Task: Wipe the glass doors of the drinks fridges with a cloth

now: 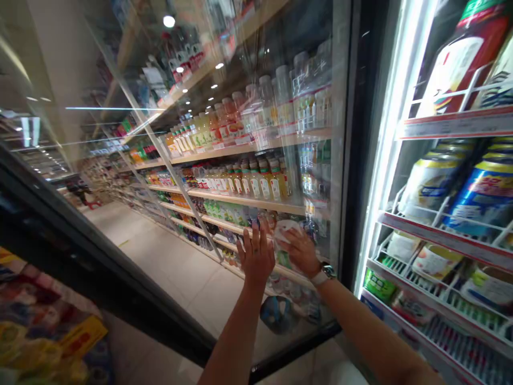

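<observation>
In front of me stands a framed glass door (200, 251), swung out from a lit drinks fridge. My left hand (257, 256) is spread against the pane, fingers apart, holding nothing. Just to its right, my right hand (302, 248) presses a crumpled white cloth (286, 231) to the glass; whether it is cloth or paper I cannot tell for certain. A watch (327, 270) is on the right wrist. Bottles on shelves (256, 182) show in the glass behind both hands.
The open fridge (436, 224) on the right holds cans and tubs on wire racks, with a large bottle (460, 64) above. The dark door frame (100, 267) runs diagonally at left. Colourful packets (44, 331) lie at lower left. A tiled floor (148, 256) stretches away.
</observation>
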The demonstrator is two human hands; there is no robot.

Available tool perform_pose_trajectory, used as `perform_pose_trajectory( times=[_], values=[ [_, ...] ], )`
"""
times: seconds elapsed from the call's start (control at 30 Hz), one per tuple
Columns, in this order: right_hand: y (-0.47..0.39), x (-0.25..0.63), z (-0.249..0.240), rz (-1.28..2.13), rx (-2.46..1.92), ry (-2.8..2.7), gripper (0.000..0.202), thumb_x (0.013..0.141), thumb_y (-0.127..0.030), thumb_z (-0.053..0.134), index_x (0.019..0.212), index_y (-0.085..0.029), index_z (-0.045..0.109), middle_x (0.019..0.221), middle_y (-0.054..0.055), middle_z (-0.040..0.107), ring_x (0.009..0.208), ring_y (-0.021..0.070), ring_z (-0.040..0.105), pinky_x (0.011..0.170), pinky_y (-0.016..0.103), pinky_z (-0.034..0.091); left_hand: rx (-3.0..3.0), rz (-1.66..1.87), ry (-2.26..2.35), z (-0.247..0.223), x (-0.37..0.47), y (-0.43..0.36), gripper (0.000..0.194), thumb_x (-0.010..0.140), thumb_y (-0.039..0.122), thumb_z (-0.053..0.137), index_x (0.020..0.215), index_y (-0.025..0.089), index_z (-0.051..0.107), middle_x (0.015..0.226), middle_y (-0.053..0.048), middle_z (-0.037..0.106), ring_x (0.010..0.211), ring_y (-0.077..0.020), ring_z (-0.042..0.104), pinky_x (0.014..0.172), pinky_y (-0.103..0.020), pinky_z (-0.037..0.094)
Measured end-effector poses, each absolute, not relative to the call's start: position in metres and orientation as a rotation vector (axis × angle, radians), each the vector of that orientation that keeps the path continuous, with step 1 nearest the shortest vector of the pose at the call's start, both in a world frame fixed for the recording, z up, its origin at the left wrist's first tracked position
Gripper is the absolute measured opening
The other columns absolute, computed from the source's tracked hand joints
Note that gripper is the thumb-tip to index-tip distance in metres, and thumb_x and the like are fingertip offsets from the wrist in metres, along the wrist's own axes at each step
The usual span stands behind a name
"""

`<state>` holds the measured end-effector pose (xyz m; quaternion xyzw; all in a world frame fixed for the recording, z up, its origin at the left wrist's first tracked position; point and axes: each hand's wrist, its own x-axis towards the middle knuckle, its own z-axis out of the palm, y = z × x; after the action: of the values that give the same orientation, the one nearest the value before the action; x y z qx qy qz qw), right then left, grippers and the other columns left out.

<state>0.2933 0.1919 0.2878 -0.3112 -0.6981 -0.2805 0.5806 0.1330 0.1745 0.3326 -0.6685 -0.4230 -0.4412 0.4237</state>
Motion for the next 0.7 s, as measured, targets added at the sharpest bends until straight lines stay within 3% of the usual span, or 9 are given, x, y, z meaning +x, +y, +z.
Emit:
perform_pose_trajectory(
  times=[0.13,0.33,0.4,0.53,0.6,0.7],
  values=[
    [0.202,0.330,0.294,-0.584,-0.936,-1.318,0.065,0.087,-0.003,0.036,0.148,-0.025,0.040,0.157,0.009,0.034,0.148,0.0255,0.025,0.118,0.061,0.025,-1.651,-1.102,-1.061,0.333,0.135,0.174,0.060,0.095,0.029,0.047,0.151,0.018,0.029,0.148,-0.013,0.042,0.146,-0.0247,0.026,0.123,-0.048,0.007],
    [0.195,0.281,0.294,-0.452,-1.053,-1.168,0.065,0.091,-0.008,0.029,0.154,-0.024,0.027,0.162,0.009,0.022,0.149,0.0288,0.020,0.116,0.063,0.027,-1.593,-1.091,-1.045,0.335,0.138,0.175,0.058,0.095,0.030,0.045,0.150,0.016,0.031,0.148,-0.012,0.044,0.147,-0.0231,0.022,0.124,-0.045,0.008],
    [0.187,0.255,0.287,-0.451,-0.979,-1.339,0.062,0.092,-0.011,0.035,0.152,-0.026,0.030,0.159,0.009,0.029,0.147,0.0274,0.026,0.116,0.059,0.030,-1.603,-1.096,-1.039,0.336,0.137,0.176,0.058,0.095,0.028,0.045,0.151,0.018,0.030,0.147,-0.011,0.044,0.147,-0.0221,0.021,0.124,-0.044,0.008],
    [0.180,0.242,0.275,-0.533,-0.838,-1.612,0.053,0.090,-0.008,0.044,0.138,-0.030,0.052,0.144,0.006,0.054,0.136,0.0198,0.046,0.115,0.045,0.037,-1.607,-1.094,-1.016,0.338,0.134,0.174,0.057,0.096,0.025,0.040,0.151,0.016,0.029,0.147,-0.010,0.045,0.148,-0.0191,0.016,0.124,-0.040,0.006],
    [0.181,0.260,0.273,-0.599,-0.811,-1.692,0.054,0.088,-0.005,0.044,0.134,-0.030,0.057,0.142,0.004,0.056,0.136,0.0176,0.046,0.116,0.044,0.036,-1.616,-1.084,-1.018,0.339,0.134,0.172,0.058,0.095,0.027,0.040,0.151,0.014,0.029,0.147,-0.011,0.044,0.148,-0.0200,0.015,0.124,-0.041,0.007],
    [0.188,0.304,0.276,-0.631,-0.855,-1.638,0.060,0.087,-0.001,0.040,0.138,-0.029,0.052,0.149,0.006,0.048,0.143,0.0201,0.036,0.118,0.052,0.029,-1.616,-1.071,-1.044,0.338,0.136,0.170,0.062,0.094,0.029,0.046,0.151,0.015,0.028,0.147,-0.012,0.044,0.148,-0.0213,0.017,0.124,-0.042,0.007]
  ],
)
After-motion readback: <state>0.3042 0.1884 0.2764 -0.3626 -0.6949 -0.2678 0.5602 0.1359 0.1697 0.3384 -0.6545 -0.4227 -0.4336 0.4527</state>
